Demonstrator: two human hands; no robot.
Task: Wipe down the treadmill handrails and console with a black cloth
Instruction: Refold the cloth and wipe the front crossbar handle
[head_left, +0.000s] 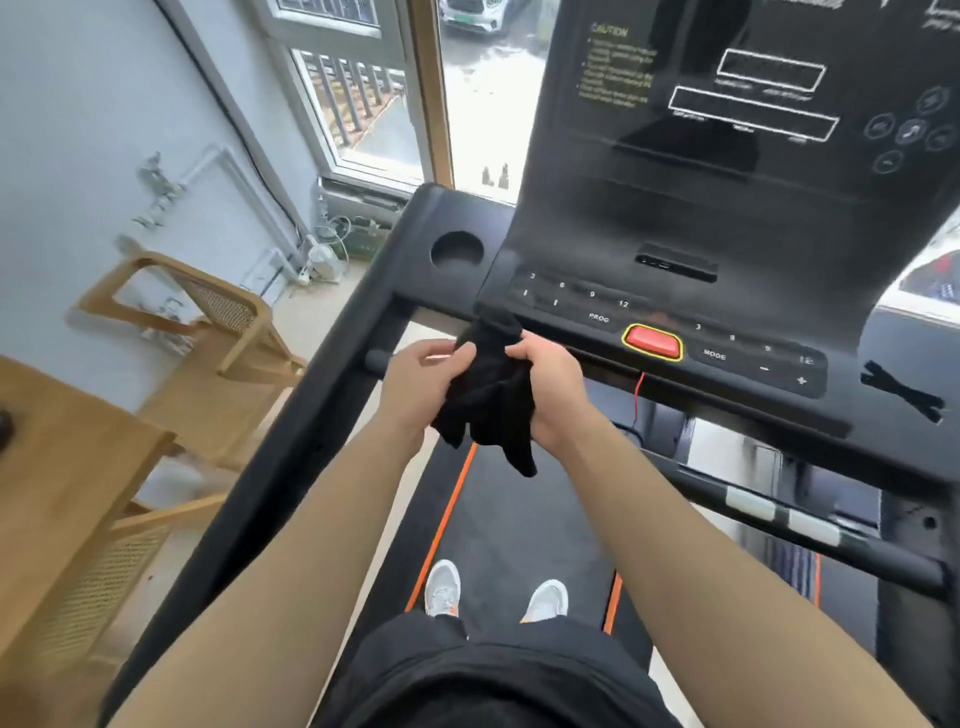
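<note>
Head view, person standing on a treadmill. The black cloth (488, 400) lies bunched near frame centre, held between both hands above the belt (519, 525) with loose folds hanging toward 6 o'clock. The left hand (415, 382), at 9 o'clock of the cloth, grips its left side with curled fingers and the thumb on top. The right hand (550, 387), at 3 o'clock, has its fingers closed round the right side. The cloth's upper end overlaps the lower left corner of the console (675, 218) in view; whether they touch cannot be told.

On the console, a red stop button (653, 340) with a yellow border sits at 2 o'clock of the cloth, just beside the right hand, and a round cup holder (456, 250) lies at 12 o'clock. The left handrail (291, 457) – a broad black bar – runs from 11 o'clock down to 7 o'clock of the frame. A grip bar (779, 512) with pale sensor plates crosses at 4 o'clock.

Two pale shoes (442, 587) stand on the belt at 6 o'clock. A wooden chair (218, 338) and a wooden table (67, 467) stand at 9 o'clock – well apart from the hands.
</note>
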